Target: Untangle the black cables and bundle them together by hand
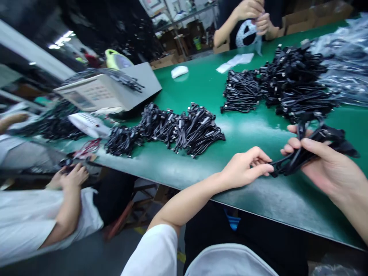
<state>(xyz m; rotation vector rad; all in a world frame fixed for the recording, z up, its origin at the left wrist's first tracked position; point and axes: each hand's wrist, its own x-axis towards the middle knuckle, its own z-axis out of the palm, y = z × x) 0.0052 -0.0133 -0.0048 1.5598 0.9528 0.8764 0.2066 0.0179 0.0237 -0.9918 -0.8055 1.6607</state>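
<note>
A bunch of short black cables (319,138) is held above the green table by my right hand (327,165), its fingers and thumb wrapped round the middle. At the near end of that bunch, my left hand (248,166) pinches a cable end between thumb and fingertips. Which cable it grips, and its plug, is too small to make out. Behind my right hand lies a large heap of black cables (296,76), with a flatter stack of cables (241,92) at its left. Another row of cable bundles (184,130) stretches to the left of my left hand.
Clear plastic bags (345,65) are piled at the far right of the green table (184,92). A beige device (115,88) with cables on top stands at the left, beside a white fan-like object (89,124). Co-workers' hands (255,17) work across the table, others (70,176) at left.
</note>
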